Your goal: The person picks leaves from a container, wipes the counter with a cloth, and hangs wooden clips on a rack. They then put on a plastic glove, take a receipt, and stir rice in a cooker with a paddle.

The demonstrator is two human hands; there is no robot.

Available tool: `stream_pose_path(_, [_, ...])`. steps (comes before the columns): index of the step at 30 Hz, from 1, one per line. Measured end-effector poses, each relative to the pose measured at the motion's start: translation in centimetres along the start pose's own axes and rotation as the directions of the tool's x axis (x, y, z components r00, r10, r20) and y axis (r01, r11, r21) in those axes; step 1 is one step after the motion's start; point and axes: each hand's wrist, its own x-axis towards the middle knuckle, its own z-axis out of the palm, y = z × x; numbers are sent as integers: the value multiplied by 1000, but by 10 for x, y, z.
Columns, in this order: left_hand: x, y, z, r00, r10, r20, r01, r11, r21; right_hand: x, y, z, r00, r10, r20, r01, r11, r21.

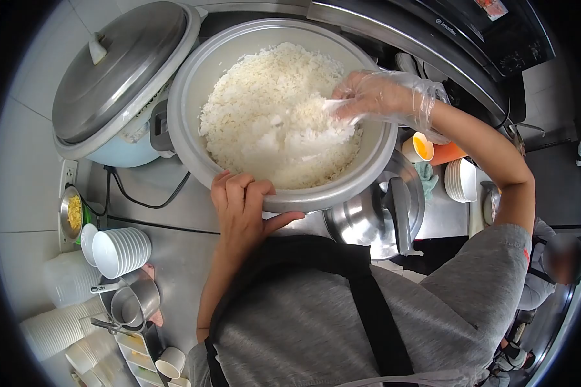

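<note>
A large round pot [186, 109] full of cooked white rice [258, 97] stands on the steel counter. My left hand [242, 203] is bare and grips the pot's near rim, with its fingers over the edge and the thumb stretched along the outside. Over the right side of the rice is my right hand [368, 97], in a clear plastic glove. Its fingers are closed together at the rice; whitish blur at their tips hides what they hold. The rice in front of these fingers is heaped and smeared by motion.
A lidded rice cooker [126, 71] stands at the left. Stacked white bowls [119, 251], a steel saucepan [132, 303] and a tray [135, 355] are lower left. A steel lid [361, 226] lies near my body. Another person [539, 284] is at the right.
</note>
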Motion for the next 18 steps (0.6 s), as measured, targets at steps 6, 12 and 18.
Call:
stream_pose_path(6, [1, 1, 1, 1000, 13, -27, -13, 1000, 5, 13, -28, 7, 977, -98, -191, 24, 933, -359])
stream_pose_path(12, [1, -2, 3, 998, 47, -32, -47, 999, -7, 5, -58, 64, 809, -578, -111, 133, 363, -922])
stream_pose_path(18, [2, -1, 3, 996, 66, -67, -67, 998, -14, 9, -98, 31, 734, -669, -117, -118, 43, -992])
